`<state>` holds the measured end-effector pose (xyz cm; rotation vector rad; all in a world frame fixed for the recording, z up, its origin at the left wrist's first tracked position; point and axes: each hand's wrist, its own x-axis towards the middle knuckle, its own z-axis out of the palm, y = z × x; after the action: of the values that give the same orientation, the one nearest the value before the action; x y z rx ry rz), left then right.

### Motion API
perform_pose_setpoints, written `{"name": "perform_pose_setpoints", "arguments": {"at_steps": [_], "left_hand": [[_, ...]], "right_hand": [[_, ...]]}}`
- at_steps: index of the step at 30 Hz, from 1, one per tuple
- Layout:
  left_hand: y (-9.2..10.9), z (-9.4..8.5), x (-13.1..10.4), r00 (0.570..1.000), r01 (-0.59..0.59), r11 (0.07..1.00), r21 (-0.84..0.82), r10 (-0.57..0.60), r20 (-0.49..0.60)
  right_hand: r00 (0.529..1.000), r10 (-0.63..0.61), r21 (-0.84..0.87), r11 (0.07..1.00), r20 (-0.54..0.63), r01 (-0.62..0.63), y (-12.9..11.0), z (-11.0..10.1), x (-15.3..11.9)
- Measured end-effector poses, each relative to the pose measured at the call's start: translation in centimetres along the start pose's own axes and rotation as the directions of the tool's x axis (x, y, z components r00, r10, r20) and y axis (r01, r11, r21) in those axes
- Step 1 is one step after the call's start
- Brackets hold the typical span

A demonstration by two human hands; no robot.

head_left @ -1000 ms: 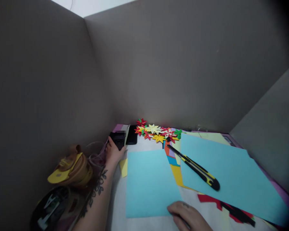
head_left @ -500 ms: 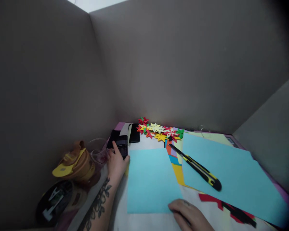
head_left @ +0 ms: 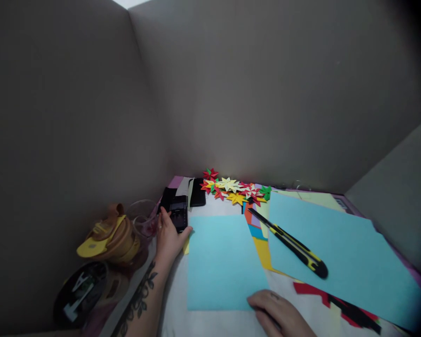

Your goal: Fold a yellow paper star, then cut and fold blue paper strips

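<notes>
The left hand (head_left: 169, 239), partly open, spans the near end of a smartphone (head_left: 180, 216), thumb by its lower right corner; how firmly it grips, I cannot tell. The right hand (head_left: 279, 310) curls loosely at the lower right corner of a light-blue paper sheet (head_left: 224, 262); whether it holds anything is unclear. A utility knife (head_left: 290, 244) lies across a larger blue sheet (head_left: 347, 255), right of the smaller one, and folded paper stars (head_left: 228, 185) cluster behind.

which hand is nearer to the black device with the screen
Left. The left hand is at the black device; the right hand is well away, at the near right corner of the smaller blue sheet.
</notes>
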<state>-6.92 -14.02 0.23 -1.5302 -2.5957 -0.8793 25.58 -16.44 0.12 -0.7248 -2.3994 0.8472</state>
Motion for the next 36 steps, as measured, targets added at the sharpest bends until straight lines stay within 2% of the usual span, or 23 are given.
{"name": "perform_pose_setpoints", "arguments": {"at_steps": [6, 11, 24, 30, 33, 36], "left_hand": [[0.0, 0.3, 0.3, 0.998, -0.034, 0.999, 0.021, 0.033, 0.048], [-0.2, 0.0, 0.3, 0.999, -0.037, 0.999, -0.006, 0.037, -0.018], [-1.0, 0.6, 0.0, 0.994, 0.058, 0.995, 0.075, -0.065, 0.09], [-0.9, 0.5, -0.3, 0.996, 0.071, 0.992, 0.104, -0.076, 0.043], [-0.6, 0.2, -0.2, 1.0, 0.025, 0.997, 0.078, -0.026, 0.013], [-0.2, -0.2, 1.2, 0.998, -0.036, 0.999, -0.02, 0.034, -0.061]], "right_hand": [[1.0, 0.011, 0.009, 1.0, 0.018, -0.011, 0.2, -0.1, -0.1], [1.0, 0.011, 0.021, 1.0, 0.023, -0.011, 0.0, -0.1, 0.1], [0.999, 0.037, 0.025, 0.999, 0.015, -0.037, 0.1, 0.0, -0.2], [0.997, 0.071, 0.019, 0.997, 0.027, -0.072, -0.1, 0.0, -0.2], [0.997, 0.065, 0.022, 0.998, 0.031, -0.065, -0.1, 0.0, -0.1], [0.998, 0.059, 0.028, 0.998, 0.028, -0.06, -0.2, 0.0, 0.0]]}}
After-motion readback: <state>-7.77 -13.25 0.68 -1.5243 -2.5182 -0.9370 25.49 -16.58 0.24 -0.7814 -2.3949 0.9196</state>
